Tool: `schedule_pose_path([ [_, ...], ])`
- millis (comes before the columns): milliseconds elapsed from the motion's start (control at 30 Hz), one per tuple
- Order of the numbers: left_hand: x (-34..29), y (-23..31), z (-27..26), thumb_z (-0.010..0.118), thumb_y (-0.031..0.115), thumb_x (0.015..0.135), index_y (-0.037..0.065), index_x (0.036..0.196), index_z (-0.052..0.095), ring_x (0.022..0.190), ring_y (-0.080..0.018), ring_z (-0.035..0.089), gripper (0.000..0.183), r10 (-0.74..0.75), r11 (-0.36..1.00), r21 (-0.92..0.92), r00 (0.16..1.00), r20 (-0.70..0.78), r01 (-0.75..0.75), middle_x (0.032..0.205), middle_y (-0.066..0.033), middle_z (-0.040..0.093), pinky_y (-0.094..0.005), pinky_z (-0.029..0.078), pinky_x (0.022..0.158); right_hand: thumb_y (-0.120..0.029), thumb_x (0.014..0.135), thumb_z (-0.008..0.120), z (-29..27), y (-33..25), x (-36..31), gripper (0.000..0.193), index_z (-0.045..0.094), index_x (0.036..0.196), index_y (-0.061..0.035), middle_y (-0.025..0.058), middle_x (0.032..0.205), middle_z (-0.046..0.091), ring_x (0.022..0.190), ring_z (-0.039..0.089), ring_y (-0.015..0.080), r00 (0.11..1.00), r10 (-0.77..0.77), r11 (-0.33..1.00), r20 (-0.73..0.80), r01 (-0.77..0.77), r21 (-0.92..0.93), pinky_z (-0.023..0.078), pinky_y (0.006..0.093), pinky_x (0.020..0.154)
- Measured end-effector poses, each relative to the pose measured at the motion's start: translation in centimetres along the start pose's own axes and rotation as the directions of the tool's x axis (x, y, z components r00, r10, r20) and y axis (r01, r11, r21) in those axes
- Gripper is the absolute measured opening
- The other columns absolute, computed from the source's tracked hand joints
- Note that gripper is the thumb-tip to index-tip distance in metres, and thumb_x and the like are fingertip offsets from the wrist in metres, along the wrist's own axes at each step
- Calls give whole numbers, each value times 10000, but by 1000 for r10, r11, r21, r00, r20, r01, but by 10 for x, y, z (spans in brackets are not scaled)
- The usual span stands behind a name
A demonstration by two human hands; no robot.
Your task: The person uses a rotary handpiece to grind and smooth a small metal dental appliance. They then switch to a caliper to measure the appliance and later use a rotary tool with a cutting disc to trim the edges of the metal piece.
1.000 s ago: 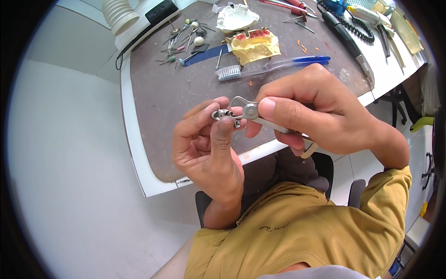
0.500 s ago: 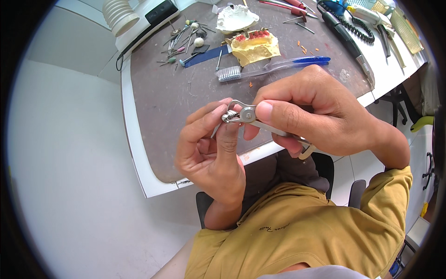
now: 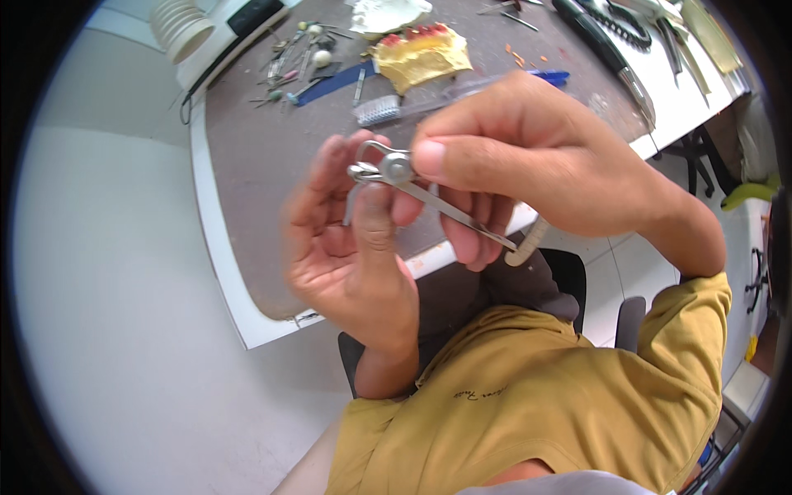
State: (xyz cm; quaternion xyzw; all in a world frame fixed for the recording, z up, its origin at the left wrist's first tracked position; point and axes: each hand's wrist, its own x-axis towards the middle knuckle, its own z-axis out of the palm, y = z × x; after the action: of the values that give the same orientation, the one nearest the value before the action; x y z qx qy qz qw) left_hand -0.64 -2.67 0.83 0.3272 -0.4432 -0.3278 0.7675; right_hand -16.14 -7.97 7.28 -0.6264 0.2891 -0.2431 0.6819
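My right hand (image 3: 540,165) grips a metal dental caliper (image 3: 450,206), thumb beside its round pivot. The caliper's long arm slants down to a curved scale end near my lower fingers. At its small curved jaws sits a shiny metal piece (image 3: 361,172) that looks like dental crowns. The thumb and fingertips of my left hand (image 3: 355,256) hold this piece from below and behind; some of those fingers are blurred. Both hands are raised above the front part of the workbench. Whether both jaws touch the piece cannot be made out.
Beyond my hands lie a clear toothbrush (image 3: 384,110), a yellow dental model (image 3: 421,64) with red parts, and a white plaster model (image 3: 388,12). Several small burs (image 3: 289,70) are scattered at far left, near a ribbed hose (image 3: 181,33). A black handpiece (image 3: 606,45) rests at far right.
Both hands and the caliper appear farther left and higher in view, as does the bench. My right fingers have shifted along the caliper, and its long arm and scale end show more fully.
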Motion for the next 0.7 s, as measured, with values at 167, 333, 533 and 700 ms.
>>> schedule_pose_path([
  [167, 1, 1, 1, 592, -46, 902, -52, 1233, 550, 1017, -233, 651, 334, -16, 998, 56, 1000, -27, 17, 1124, -200, 649, -333, 517, 916, -231, 967, 483, -1, -5, 2, 341, 654, 924, 61, 97, 687, 651, 582, 643, 141, 998, 62, 996, 18, -63, 57, 539, 251, 567],
  [333, 2, 1, 2, 578, -20, 920, -69, 1206, 548, 1013, -230, 649, 292, -16, 993, 114, 999, -29, 20, 1104, -189, 636, -331, 542, 897, -193, 944, 472, -5, -5, 2, 320, 659, 930, 67, 113, 701, 660, 595, 644, 162, 995, 84, 993, 47, -87, 76, 547, 281, 595],
  [533, 2, 0, 1, 609, -53, 891, -50, 1183, 575, 982, -218, 661, 294, -25, 996, 84, 999, -46, 29, 1093, -193, 662, -323, 527, 890, -205, 948, 473, -6, -4, 4, 326, 657, 934, 63, 113, 696, 659, 595, 643, 163, 993, 101, 991, 58, -105, 79, 544, 282, 595],
  [700, 2, -1, -1, 622, -60, 882, -61, 1144, 583, 970, -218, 666, 266, -18, 999, 36, 999, -27, 19, 1081, -196, 668, -318, 536, 868, -291, 1006, 488, -3, 2, 3, 366, 625, 861, 15, 70, 659, 638, 571, 648, 119, 998, 53, 997, 23, -54, 58, 544, 226, 525],
])
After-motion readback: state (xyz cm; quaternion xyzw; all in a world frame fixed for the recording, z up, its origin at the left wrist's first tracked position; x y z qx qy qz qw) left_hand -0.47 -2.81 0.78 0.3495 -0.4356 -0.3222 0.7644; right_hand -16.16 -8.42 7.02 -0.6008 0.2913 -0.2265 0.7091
